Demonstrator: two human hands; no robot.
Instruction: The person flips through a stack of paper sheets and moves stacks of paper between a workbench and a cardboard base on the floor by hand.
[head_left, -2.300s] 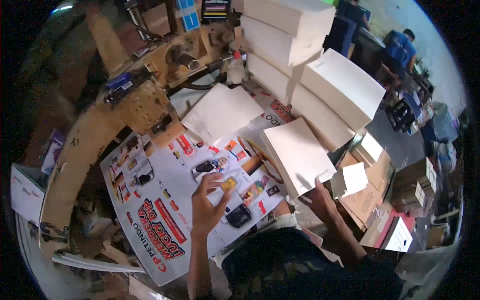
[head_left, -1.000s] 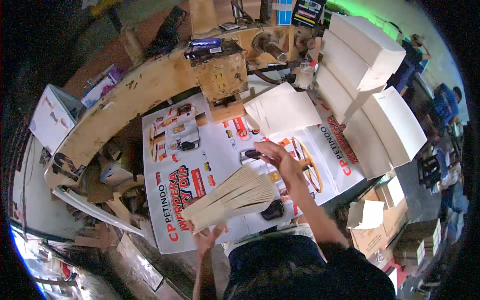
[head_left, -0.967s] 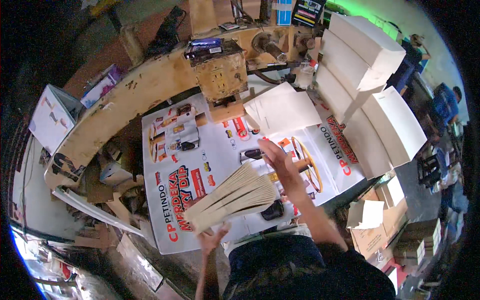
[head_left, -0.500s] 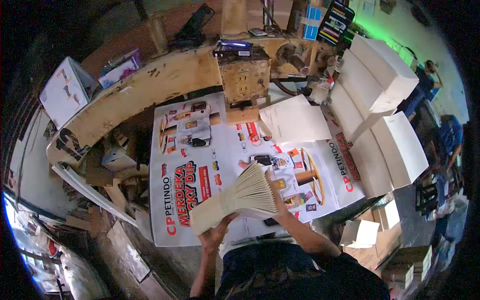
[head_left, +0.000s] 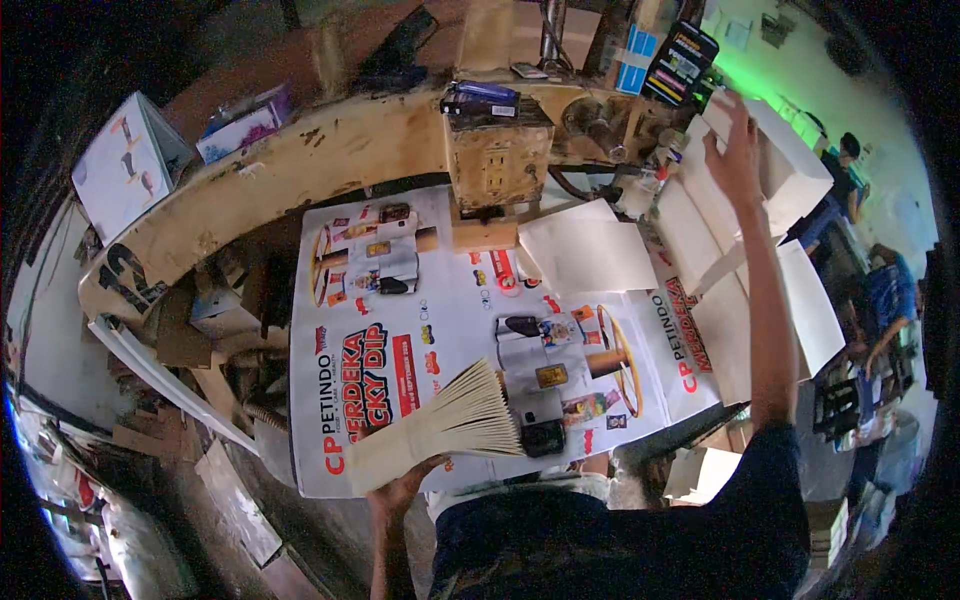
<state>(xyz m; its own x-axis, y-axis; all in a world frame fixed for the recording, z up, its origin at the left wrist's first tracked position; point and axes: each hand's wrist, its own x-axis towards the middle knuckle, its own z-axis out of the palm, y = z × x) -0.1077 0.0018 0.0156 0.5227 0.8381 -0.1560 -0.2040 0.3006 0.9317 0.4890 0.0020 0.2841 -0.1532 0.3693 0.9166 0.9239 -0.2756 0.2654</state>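
Note:
My left hand point(head_left: 402, 486) grips a thick sheaf of cream folded paper sheets point(head_left: 440, 425) by its near left end. The far right end of the sheaf spreads in a fan. My right hand point(head_left: 736, 150) reaches up and right to the upper of the tall white paper stacks point(head_left: 795, 150), thumb and fingers spread along its left side. A lower paper stack point(head_left: 745, 325) stands closer to me. Under the sheaf, a printed white poster sheet point(head_left: 455, 300) covers the worktop. Loose white sheets point(head_left: 590, 250) lie on its far right part.
A worn machine head point(head_left: 498, 165) stands at the far middle, a pen and small box on top. Its curved tan frame point(head_left: 330, 150) runs left, carrying a desk calendar point(head_left: 125, 165). An open carton point(head_left: 700, 470) sits below right; people work beyond the stacks.
My right hand has left the sheaf and moved up and right to the paper stacks. My left hand keeps the sheaf, now slightly lower and further left.

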